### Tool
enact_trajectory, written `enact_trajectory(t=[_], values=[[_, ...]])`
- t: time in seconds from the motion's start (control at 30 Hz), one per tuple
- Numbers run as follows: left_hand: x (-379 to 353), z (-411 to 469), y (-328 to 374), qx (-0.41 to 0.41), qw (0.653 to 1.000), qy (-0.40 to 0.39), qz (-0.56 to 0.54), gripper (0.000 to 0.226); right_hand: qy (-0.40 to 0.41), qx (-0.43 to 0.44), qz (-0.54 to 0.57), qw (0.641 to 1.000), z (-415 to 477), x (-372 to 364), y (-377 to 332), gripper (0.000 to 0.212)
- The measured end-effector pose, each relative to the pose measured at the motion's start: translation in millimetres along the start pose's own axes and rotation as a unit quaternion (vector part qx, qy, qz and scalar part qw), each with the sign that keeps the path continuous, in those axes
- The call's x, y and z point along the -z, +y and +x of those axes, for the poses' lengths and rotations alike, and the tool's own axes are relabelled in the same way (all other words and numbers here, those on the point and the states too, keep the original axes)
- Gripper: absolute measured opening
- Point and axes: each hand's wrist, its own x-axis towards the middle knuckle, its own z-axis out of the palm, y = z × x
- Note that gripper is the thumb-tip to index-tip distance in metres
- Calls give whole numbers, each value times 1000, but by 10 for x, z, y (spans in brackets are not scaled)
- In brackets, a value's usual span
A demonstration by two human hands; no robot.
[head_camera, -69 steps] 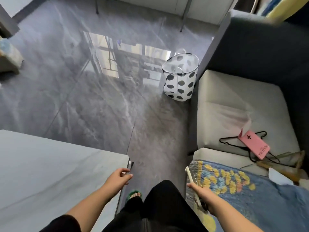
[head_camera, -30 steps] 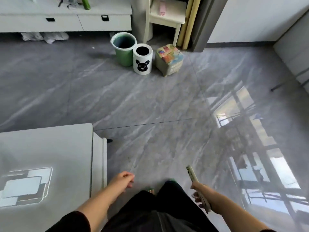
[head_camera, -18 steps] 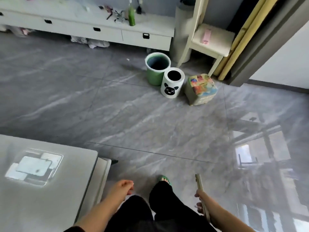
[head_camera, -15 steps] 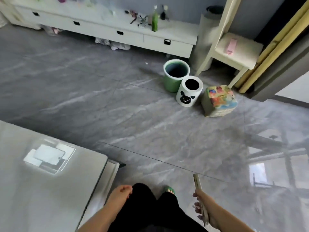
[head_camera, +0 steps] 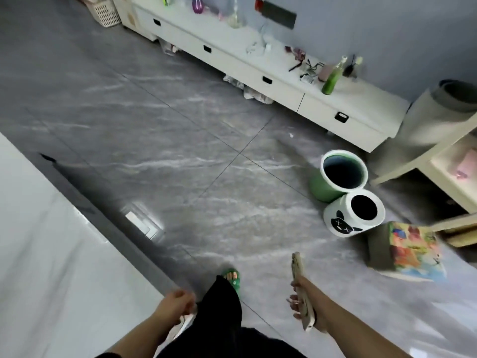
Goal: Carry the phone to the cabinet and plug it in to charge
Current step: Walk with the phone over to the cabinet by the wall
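Observation:
My right hand (head_camera: 305, 303) grips a pale phone (head_camera: 299, 280) edge-on at the lower right, its top end pointing up and away. My left hand (head_camera: 175, 304) hangs loosely curled at the lower middle with nothing in it, beside the corner of the white table (head_camera: 51, 267). A long low white cabinet (head_camera: 258, 71) with drawers runs along the far wall at the top. Small clutter, cables and a green bottle (head_camera: 331, 80) sit on its top.
A green bin (head_camera: 333, 180), a white bin with a black face (head_camera: 353, 215) and a colourful cube stool (head_camera: 407, 250) stand on the grey tiled floor at right. A cream chair (head_camera: 438, 161) and a rolled mat (head_camera: 426, 115) stand behind them. A basket (head_camera: 107, 12) sits far left.
The view has swung left from the sofa toward the cabinet wall, which now looks nearer. The phone stays in my right hand; my left hand has left the table corner.

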Motion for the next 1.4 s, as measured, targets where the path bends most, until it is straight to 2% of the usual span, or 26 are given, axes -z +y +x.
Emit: enact_trajectory(t=[0.07, 0.13, 0.33, 0.53, 0.83, 0.97, 1.17, 1.23, 1.4], values=[[36, 174, 391, 4, 1000, -12, -17, 23, -23, -37, -5, 999, 63, 40, -329, 34], [60, 385, 839, -3, 1000, -13, -21, 17, -21, -57, 8, 998, 130, 113, -659, 31], [154, 1087, 2315, -35, 996, -26, -79, 15, -15, -80, 10, 997, 405, 330, -1641, 30], [270, 1698, 3564, -47, 993, -19, -107, 22, -17, -73, -32, 997, 781, 335, -3182, 33], [829, 2234, 4726, 1, 988, 53, -144, 25, -31, 40, -107, 993, 1001, -662, -5649, 40], [1240, 2604, 5177, 21, 984, 71, -159, 27, -48, 56, -103, 992, 1119, -1210, -6589, 38], [1885, 3351, 6114, 28, 990, 54, -128, 26, -24, 56, -93, 994, 1342, -1784, -7638, 27], [2037, 3536, 6519, 33, 993, 40, -103, 27, -2, 35, -81, 996, 1367, -1861, -7857, 28], [2233, 4048, 7663, -4, 998, -11, -58, 26, -13, -21, -10, 1000, 1495, -1837, -8368, 29]])
